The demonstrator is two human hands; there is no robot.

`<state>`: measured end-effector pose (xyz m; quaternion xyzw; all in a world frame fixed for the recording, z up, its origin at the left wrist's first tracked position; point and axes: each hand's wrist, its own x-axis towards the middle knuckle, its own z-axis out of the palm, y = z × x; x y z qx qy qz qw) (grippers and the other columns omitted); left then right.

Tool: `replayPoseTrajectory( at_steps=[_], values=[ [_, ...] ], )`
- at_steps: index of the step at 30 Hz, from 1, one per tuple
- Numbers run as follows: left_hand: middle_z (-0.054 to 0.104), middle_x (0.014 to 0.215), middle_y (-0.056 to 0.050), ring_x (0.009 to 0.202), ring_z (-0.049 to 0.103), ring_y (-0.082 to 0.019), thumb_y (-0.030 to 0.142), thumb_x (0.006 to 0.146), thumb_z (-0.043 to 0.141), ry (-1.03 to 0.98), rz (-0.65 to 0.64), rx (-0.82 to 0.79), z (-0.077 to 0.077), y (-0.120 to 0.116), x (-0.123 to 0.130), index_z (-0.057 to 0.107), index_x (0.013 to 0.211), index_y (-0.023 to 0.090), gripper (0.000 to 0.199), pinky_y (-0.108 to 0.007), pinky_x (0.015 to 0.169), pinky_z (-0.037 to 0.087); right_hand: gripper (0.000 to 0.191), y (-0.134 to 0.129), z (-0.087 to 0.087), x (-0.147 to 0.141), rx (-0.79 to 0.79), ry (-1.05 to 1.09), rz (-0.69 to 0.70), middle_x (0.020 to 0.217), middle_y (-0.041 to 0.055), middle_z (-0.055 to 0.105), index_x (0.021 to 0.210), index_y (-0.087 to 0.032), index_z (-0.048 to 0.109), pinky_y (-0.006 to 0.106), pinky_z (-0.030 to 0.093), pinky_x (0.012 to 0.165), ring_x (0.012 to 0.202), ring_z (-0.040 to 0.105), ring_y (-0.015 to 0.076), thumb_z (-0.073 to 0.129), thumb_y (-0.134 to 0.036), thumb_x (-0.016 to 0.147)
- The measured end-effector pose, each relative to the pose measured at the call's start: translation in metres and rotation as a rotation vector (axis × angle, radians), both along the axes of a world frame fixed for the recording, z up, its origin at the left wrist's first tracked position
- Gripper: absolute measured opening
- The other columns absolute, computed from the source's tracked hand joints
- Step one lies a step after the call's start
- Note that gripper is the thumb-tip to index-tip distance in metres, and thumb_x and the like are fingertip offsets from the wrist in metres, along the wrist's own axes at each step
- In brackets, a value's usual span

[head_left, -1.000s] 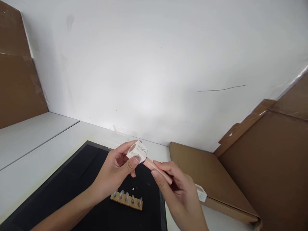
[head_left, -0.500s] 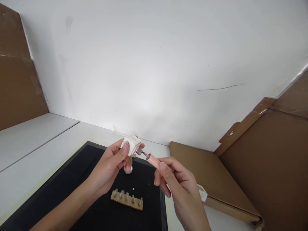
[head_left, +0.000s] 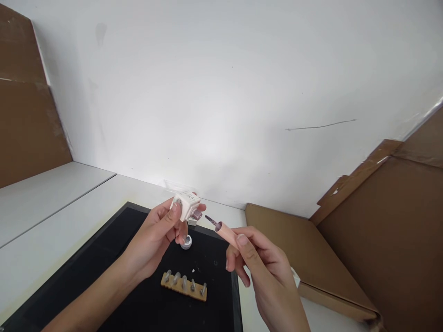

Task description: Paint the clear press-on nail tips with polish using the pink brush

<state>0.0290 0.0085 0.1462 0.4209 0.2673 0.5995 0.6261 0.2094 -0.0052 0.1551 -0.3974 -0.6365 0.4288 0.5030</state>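
My left hand (head_left: pixel 161 227) is closed around a square white nail polish bottle (head_left: pixel 187 205), tilted so its polish-smeared neck points right. Between the thumb and fingers of my right hand (head_left: pixel 261 265) is a pink nail polish brush cap (head_left: pixel 227 233), its dark, coated brush pointing up and left. The brush tip is just clear of the bottle's neck. Below the hands, a tan strip (head_left: pixel 184 291) holds several clear nail tips (head_left: pixel 184 282) standing in a row. A small round white-rimmed pot (head_left: pixel 186 242) sits under my left fingers.
A black mat (head_left: pixel 145 295) covers much of the white table (head_left: pixel 79 216). On the right lies a flat cardboard box (head_left: pixel 308 258), with a white object (head_left: pixel 296 277) partly hidden behind my right hand. Cardboard panels (head_left: pixel 31 110) and a white wall (head_left: pixel 207 92) enclose the space.
The brush has come fully out of the bottle's neck. My right hand has moved right and slightly down with the cap, while my left hand shifted a little left with the bottle.
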Motion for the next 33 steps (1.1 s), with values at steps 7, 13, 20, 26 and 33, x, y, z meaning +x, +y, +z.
replayPoseTrajectory(
  at_steps=[7,13,20,26,33],
  values=[
    [0.053,0.055,0.003,0.049,0.042,-0.007,0.054,0.079,0.063,0.013,-0.014,0.021,-0.002,0.001,-0.002,0.071,0.104,0.021,0.043,-0.019,0.054,0.038,0.028,-0.004,0.001,-0.002,0.025,0.004,-0.065,0.05,-0.0036,0.053,0.08,-0.021,0.069,0.021,0.028,0.043,0.041,0.032,0.0067,0.06,-0.046,0.084],
    [0.053,0.052,0.003,0.049,0.045,-0.007,0.053,0.08,0.063,0.053,0.009,0.052,-0.003,0.0,-0.001,0.072,0.102,0.022,0.039,-0.019,0.052,0.038,0.017,-0.011,0.003,-0.008,0.021,0.028,-0.179,0.052,-0.0035,0.055,0.08,-0.024,0.072,0.024,0.036,0.05,0.045,0.036,0.0087,0.064,-0.04,0.081],
    [0.07,0.102,-0.004,0.049,0.049,-0.003,0.051,0.083,0.061,0.163,0.051,0.138,-0.008,0.0,-0.001,0.065,0.115,0.029,0.039,-0.02,0.054,0.041,0.008,-0.007,-0.001,-0.008,0.104,0.003,-0.197,0.06,-0.0024,0.06,0.082,-0.027,0.071,0.02,0.038,0.046,0.05,0.045,0.0101,0.068,-0.033,0.077],
    [0.072,0.097,-0.004,0.049,0.05,-0.004,0.049,0.083,0.061,0.218,0.027,0.19,-0.01,0.001,0.003,0.064,0.117,0.029,0.039,-0.021,0.059,0.044,0.004,-0.001,-0.003,-0.007,0.287,-0.149,-0.17,0.059,-0.0015,0.061,0.079,-0.025,0.069,0.021,0.041,0.046,0.051,0.05,0.0119,0.066,-0.025,0.077],
    [0.071,0.102,-0.006,0.048,0.051,-0.004,0.046,0.083,0.063,0.2,0.025,0.225,-0.012,0.001,0.008,0.064,0.115,0.026,0.038,-0.02,0.054,0.044,0.033,0.004,-0.006,-0.009,0.054,-0.065,-0.001,0.05,-0.0016,0.059,0.08,-0.019,0.064,0.019,0.033,0.037,0.036,0.043,0.0074,0.051,-0.048,0.089]
  ],
)
